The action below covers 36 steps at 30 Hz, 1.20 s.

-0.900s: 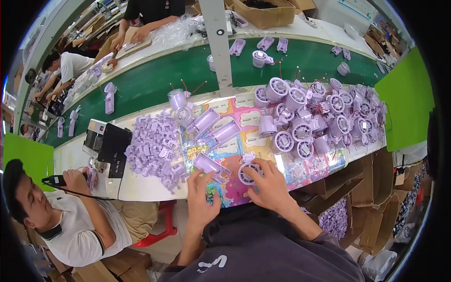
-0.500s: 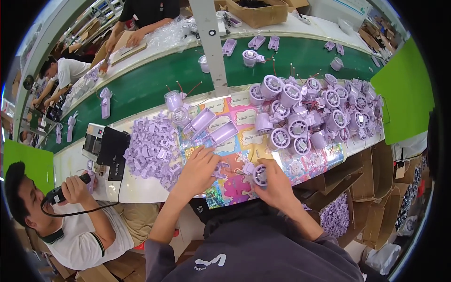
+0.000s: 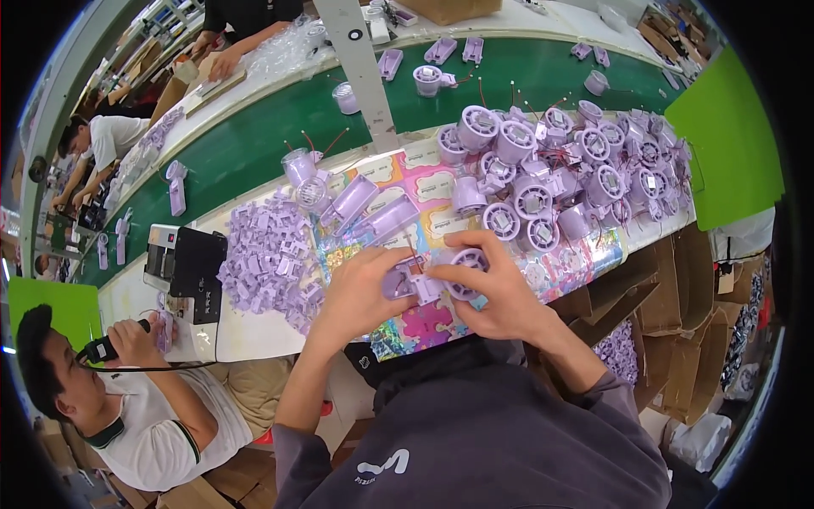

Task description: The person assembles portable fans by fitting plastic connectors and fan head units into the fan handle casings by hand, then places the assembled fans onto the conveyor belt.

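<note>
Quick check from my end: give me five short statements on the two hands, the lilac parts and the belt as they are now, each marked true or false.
1. Both hands, the left hand and the right hand, hold a lilac fan assembly between them. True.
2. The heap of round fan heads lies to the person's left. False: it lies to the right; the pile of small lilac clips is on the left.
3. The conveyor belt is green. True.
4. The mat under the hands is plain white. False: it is brightly multicoloured.
5. The left hand rests flat on the black box. False: it is at the assembly.
</note>
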### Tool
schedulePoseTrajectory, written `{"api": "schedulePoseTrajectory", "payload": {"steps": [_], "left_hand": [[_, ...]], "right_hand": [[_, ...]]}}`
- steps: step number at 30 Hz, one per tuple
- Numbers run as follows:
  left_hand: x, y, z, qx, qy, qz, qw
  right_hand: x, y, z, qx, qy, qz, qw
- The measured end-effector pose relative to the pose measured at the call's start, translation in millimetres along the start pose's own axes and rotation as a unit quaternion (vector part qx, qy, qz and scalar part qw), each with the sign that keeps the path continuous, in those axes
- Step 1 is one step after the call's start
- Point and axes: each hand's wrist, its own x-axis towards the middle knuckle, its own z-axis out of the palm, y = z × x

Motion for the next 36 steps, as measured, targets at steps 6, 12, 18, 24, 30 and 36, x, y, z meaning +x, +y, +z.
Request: {"api": "schedulePoseTrajectory", "payload": {"steps": [6,12,18,24,30,36], "left_hand": [[0.0,11.4,-3.0,-0.004,-0.011,0.021,1.0],[3.0,15.0,-8.2,-0.081,-0.062,-0.032,0.994],[4.7,6.0,5.6,-0.196,0.0,-0.089,0.977],[1.9,-12.1,14.9,-0.274,0.013,-0.091,0.957],[8.6,-31.1,-4.7,-0.408,0.038,-0.065,0.91],[63.6,-92.3,-102.0,-0.193,0.331,-0.125,0.915]], "right_hand": [[6.9,1.1,0.0,-0.049,-0.048,-0.025,0.997],[11.0,-1.9,4.0,-0.142,-0.04,-0.084,0.986],[16.1,-2.2,4.6,-0.141,-0.037,-0.1,0.984],[15.1,0.7,10.4,-0.141,-0.036,-0.106,0.984],[34.5,12.4,-3.3,-0.046,0.025,-0.113,0.992],[5.4,48.7,-57.9,-0.377,0.174,0.121,0.902]]}}
